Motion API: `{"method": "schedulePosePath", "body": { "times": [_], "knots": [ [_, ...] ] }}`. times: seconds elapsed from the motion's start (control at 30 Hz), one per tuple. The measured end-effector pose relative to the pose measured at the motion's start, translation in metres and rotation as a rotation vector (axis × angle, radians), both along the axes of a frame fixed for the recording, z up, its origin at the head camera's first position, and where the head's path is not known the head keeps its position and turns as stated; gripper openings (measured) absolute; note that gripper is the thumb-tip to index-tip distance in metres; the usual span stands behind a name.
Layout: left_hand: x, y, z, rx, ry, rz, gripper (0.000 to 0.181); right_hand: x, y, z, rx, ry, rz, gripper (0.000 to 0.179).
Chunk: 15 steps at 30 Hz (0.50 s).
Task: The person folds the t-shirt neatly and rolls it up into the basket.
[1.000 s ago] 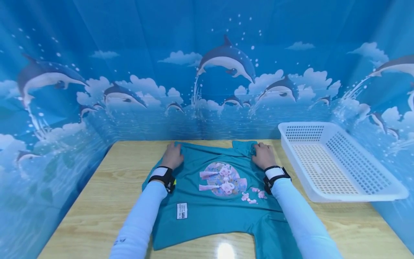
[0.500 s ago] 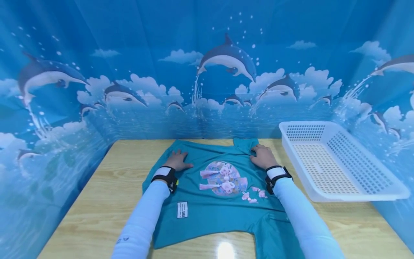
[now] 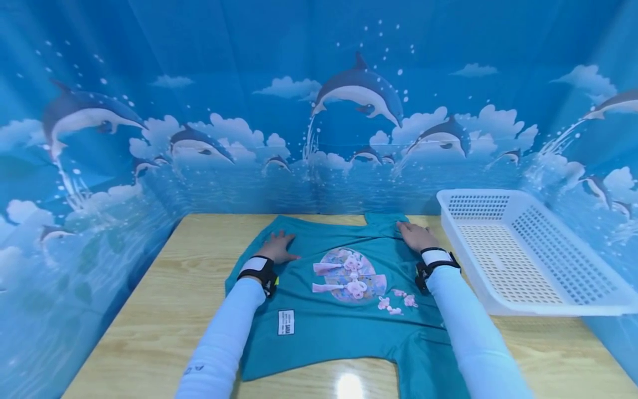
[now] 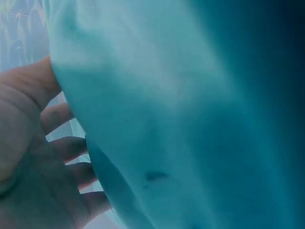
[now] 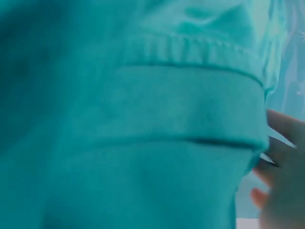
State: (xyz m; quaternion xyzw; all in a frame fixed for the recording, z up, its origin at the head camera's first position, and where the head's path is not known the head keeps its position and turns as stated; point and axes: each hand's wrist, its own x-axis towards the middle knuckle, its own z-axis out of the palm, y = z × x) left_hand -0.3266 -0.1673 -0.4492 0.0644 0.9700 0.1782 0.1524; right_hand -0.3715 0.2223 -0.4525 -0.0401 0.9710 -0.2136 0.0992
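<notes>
At the left of the frame, a dolphin-printed backdrop (image 3: 94, 116) rises beside the wooden table (image 3: 164, 299) and runs on behind it. A pale sleeve (image 3: 214, 343) enters at lower left, bearing small dark letters (image 3: 198, 368) too faint to read. Its left hand (image 3: 277, 248) rests on the teal shirt (image 3: 329, 341) with fingers spread. The shirt lies spread over the table, from the centre to the bottom edge. Its white label (image 3: 286, 322), left of bottom centre, carries sideways print: a bold word looks like "SARA", the smaller lines unreadable. Right of it is a pink tassel print (image 3: 354, 275). The right hand (image 3: 418, 237) touches the shirt's upper right; whether it pinches the cloth cannot be told. At far right stands a white basket (image 3: 563, 310).
</notes>
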Motion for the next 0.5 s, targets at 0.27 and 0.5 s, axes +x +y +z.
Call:
{"method": "schedulePosePath", "body": {
  "times": [0.27, 0.5],
  "knots": [
    [-0.001, 0.003, 0.005, 0.005, -0.011, 0.014, 0.075, 0.017, 0.011, 0.021, -0.029, 0.105, -0.182, 0.027],
    [-0.002, 0.002, 0.004, 0.022, -0.026, 0.014, 0.076, 0.033, 0.022, 0.032, 0.013, -0.268, -0.24, 0.061]
  ]
}}
